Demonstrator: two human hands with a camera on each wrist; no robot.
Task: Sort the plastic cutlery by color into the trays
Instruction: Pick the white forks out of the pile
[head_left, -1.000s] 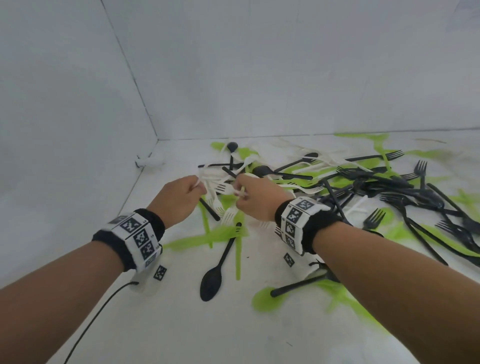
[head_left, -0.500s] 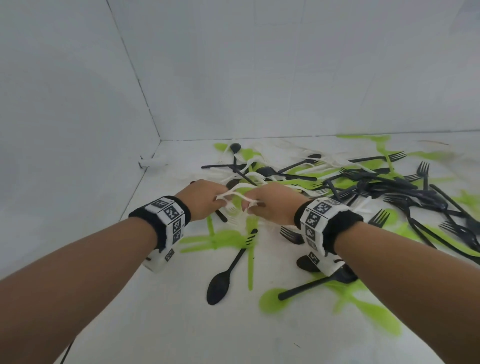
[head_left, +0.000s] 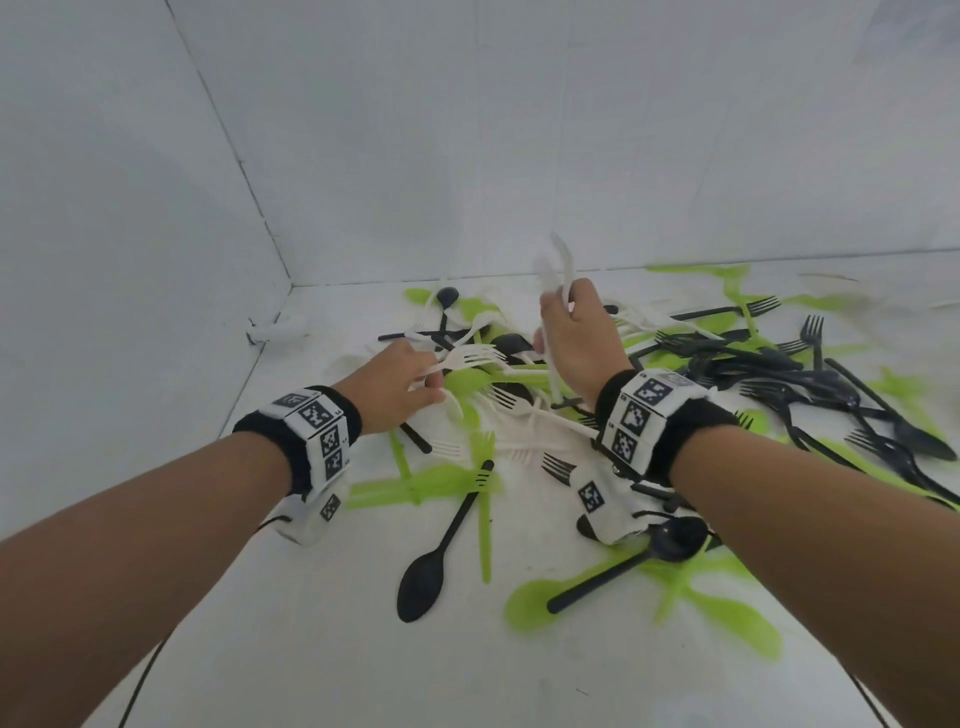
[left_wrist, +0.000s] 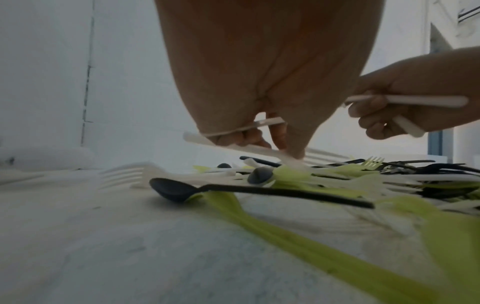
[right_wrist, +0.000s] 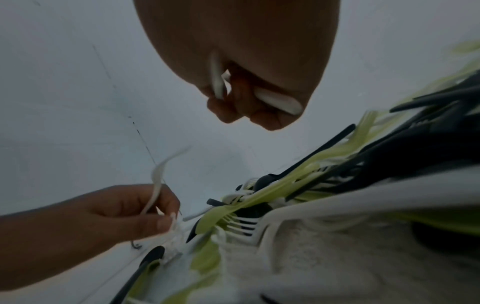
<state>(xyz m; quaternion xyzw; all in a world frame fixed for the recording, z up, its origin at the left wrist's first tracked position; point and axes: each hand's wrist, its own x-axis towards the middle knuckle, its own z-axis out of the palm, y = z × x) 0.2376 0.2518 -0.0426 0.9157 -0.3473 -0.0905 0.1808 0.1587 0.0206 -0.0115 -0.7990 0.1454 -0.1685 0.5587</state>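
Step in hand: gathering the white pieces out of the mixed heap. Left hand (head_left: 392, 387) low over the heap, fingers pinching a white fork (head_left: 467, 359) by the handle, tines pointing right; a second thin white handle seems to cross under the palm in the left wrist view, too blurred to be sure. Right hand (head_left: 574, 343) raised above the heap, fingers curled round a bundle of white cutlery (head_left: 556, 270) that sticks up past the knuckles.

No trays in any view. Next move, as I judge it: join the fork to the bundle, then find the white tray.

Black spoon (head_left: 431, 571) and green pieces (head_left: 431, 480) lie loose on the white table (head_left: 285, 649); bare white walls (head_left: 467, 130) meet at the corner behind
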